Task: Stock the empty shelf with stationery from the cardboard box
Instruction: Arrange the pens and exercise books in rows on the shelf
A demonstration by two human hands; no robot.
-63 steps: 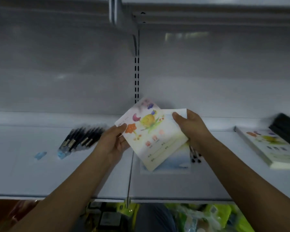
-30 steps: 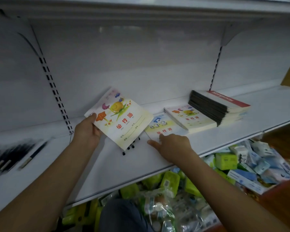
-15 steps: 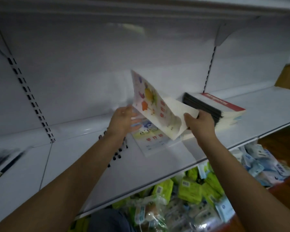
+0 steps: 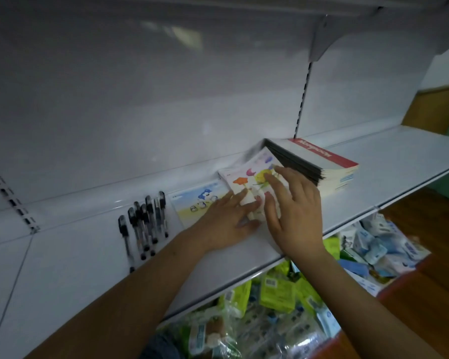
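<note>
While fingers spread, both hands (image 4: 293, 211) press flat on booklet stack (image 4: 246, 185).

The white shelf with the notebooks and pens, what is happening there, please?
A person is stocking the white metal shelf. Both hands lie flat on a thin exercise book with a colourful cartoon cover: the left hand at its near corner, the right hand across its cover. It sits between a blue cartoon-cover book and a tall stack of red-topped notebooks. Black pens lie further left.
</note>
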